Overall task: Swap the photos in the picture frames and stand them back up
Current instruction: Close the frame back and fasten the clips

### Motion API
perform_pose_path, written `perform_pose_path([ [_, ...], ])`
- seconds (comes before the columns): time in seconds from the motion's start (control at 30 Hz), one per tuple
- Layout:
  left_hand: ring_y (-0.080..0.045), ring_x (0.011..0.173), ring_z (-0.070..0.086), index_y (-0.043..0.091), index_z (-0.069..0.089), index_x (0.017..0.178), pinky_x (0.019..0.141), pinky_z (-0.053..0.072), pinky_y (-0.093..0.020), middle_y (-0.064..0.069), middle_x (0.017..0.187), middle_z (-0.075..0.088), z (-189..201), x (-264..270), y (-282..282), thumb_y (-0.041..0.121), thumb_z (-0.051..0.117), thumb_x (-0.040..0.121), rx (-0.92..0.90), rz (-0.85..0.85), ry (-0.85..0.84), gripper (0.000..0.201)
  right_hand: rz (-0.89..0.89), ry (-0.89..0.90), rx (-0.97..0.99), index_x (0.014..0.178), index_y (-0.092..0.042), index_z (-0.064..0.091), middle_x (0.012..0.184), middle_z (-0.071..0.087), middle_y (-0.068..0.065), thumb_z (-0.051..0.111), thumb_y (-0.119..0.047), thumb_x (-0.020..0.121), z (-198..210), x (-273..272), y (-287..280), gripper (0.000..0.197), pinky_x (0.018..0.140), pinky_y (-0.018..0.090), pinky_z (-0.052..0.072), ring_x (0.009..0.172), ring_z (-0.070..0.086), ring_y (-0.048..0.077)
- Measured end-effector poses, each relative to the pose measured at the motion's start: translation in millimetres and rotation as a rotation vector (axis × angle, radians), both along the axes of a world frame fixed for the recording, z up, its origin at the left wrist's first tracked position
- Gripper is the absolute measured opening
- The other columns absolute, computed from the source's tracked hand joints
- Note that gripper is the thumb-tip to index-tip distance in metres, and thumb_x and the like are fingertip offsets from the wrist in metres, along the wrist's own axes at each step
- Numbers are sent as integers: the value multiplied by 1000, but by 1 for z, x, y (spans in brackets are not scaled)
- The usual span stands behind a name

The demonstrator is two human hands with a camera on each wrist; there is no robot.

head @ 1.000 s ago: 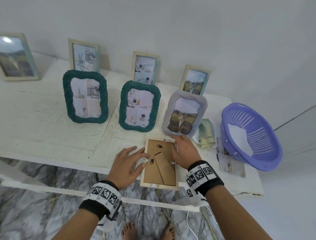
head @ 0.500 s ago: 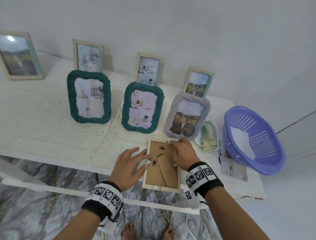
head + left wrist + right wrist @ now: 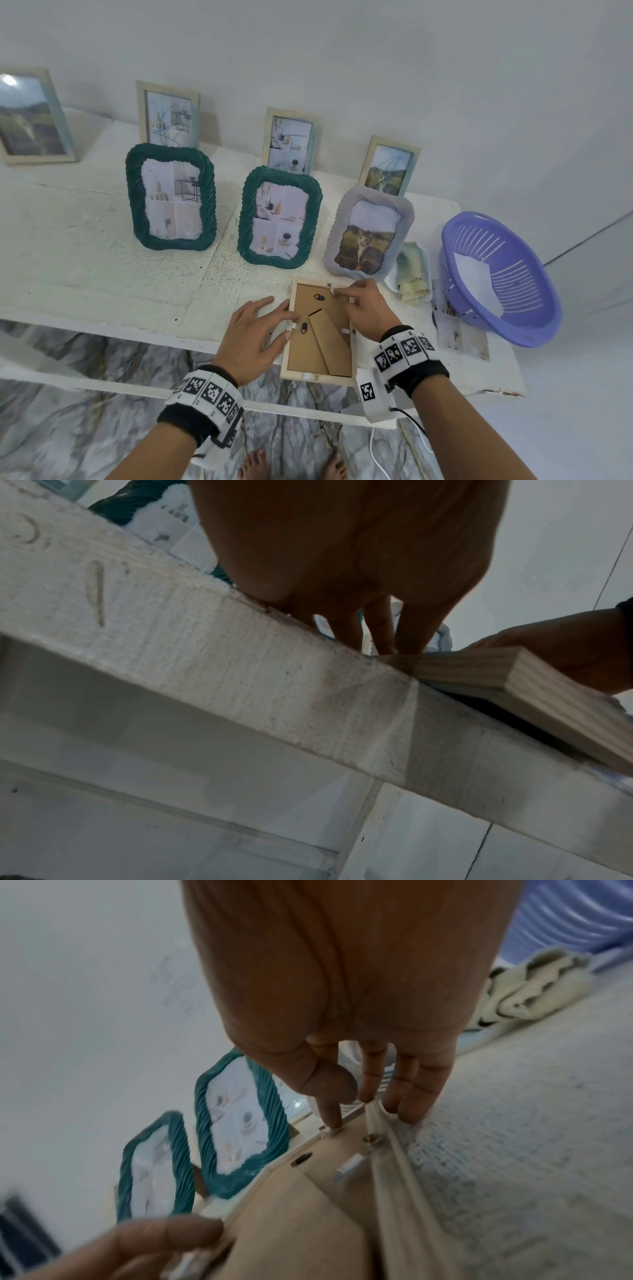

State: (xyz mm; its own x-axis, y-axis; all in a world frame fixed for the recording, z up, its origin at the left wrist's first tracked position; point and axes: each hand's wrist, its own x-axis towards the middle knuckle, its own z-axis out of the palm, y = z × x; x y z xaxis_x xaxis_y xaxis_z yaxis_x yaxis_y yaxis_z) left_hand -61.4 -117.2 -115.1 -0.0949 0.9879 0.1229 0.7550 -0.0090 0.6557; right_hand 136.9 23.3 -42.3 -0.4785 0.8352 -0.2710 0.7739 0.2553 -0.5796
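The wooden frame (image 3: 320, 334) lies face down at the near edge of the worktop (image 3: 85, 267), its near end jutting slightly past that edge, its brown backing board and folded easel leg facing up. The worktop is a rough, white-painted board with scuffs and a crack, set against a plain pale wall (image 3: 376, 51); below it the floor (image 3: 68, 428) is grey-veined marble.

At the far right sits a purple slotted plastic basket (image 3: 496, 274), tilted, with loose photo prints (image 3: 459, 329) just under its near side. Two green frames (image 3: 171, 197) with rope-like twisted rims stand in the middle row, a ribbed lilac frame (image 3: 368, 231) holding a cat photo to their right. Pale slim frames (image 3: 168, 114) lean against the wall behind. A crumpled yellowish cloth (image 3: 412, 279) rests between the lilac frame and the basket.

The left hand (image 3: 255, 335) lies flat and spread on the worktop, fingertips and thumb touching the frame's left edge, gripping nothing. The right hand (image 3: 368, 308) reaches over the frame's far right corner; its index finger (image 3: 329, 1112) presses a small metal tab (image 3: 329, 1130) on the top rail while the other fingers extend loosely over the right rail.
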Motion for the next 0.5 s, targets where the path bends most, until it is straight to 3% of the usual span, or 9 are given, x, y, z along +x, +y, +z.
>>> perform_pose_path([
  [0.1,3,136,18,53,52,122,108,13,-26,17,142,48,0,-1,0,61,32,88,-7,-3,7,40,-6,52,-45,116,-23,69,118,39,8,46,-3,92,-1,3,3,38,104,28,37,113,47,23],
  [0.3,-3,140,21,61,46,119,111,15,-29,20,139,46,-2,-1,0,62,32,88,-22,-4,-4,34,32,28,-17,120,-30,67,111,37,2,44,0,86,-5,5,-2,50,100,40,42,108,46,25],
  [0.4,2,137,19,57,50,122,110,14,-28,19,140,47,-2,-2,0,62,33,88,-18,-5,-9,38,22,25,5,129,-29,59,119,41,6,44,-22,81,-1,5,-12,51,102,44,40,111,47,31],
  [0.5,0,137,20,54,52,123,111,14,-29,18,141,48,0,-1,-1,62,33,88,-19,-1,-21,41,3,32,31,143,-33,38,139,37,10,52,-40,87,1,7,-33,58,109,41,33,128,38,31],
])
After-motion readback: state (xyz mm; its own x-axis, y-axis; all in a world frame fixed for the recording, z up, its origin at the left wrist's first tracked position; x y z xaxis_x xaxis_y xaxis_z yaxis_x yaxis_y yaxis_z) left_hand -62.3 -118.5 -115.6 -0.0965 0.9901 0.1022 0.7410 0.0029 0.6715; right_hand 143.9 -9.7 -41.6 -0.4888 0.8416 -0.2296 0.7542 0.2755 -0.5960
